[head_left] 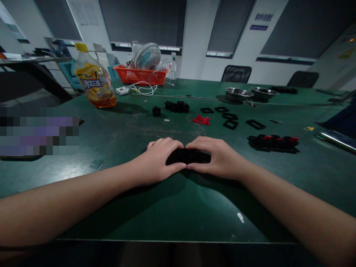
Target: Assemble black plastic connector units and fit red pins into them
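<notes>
My left hand (164, 157) and my right hand (215, 157) meet at the middle of the green table (155, 218). Between them they grip a black plastic part (187, 157), thumbs on its near side and fingers over the far side. Much of the part is covered, so its exact kind does not show. Beyond my hands lie small red pieces (201, 120), a cluster of black blocks (177, 106), a single black block (156, 111) and several flat black frames (230, 124). Right of my right hand sits a row of black parts with red pieces in them (274, 143).
A bottle of amber drink (94, 79) stands at the left, near a blurred-out object (39, 135). Farther back are an orange basket (141, 75) holding a fan (148, 55), a white cable (143, 89) and two metal bowls (237, 95). A shiny metallic object (338, 141) lies far right.
</notes>
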A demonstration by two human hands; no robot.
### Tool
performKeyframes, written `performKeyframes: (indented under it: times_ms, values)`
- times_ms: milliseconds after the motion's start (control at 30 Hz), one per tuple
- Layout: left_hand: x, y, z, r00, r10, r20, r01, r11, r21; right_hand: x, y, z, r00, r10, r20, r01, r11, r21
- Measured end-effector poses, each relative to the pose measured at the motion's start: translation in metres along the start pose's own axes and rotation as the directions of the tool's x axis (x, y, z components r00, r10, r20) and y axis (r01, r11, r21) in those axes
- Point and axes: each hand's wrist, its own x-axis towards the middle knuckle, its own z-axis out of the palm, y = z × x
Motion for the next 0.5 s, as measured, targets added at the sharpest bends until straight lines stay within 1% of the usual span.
performKeyframes:
  times_ms: [267,500]
  values:
    - [0.0008,0.0033,-0.0011,1.0,-0.025,0.005,0.024,1.0,0.009,0.0006,-0.0006,-0.0001,1.0,-0.013,0.0,0.013,1.0,-0.015]
    - [0.0008,0.0028,-0.0008,1.0,-0.021,0.006,0.021,1.0,0.004,0.0001,0.0004,0.0007,1.0,-0.012,-0.002,0.012,1.0,-0.013]
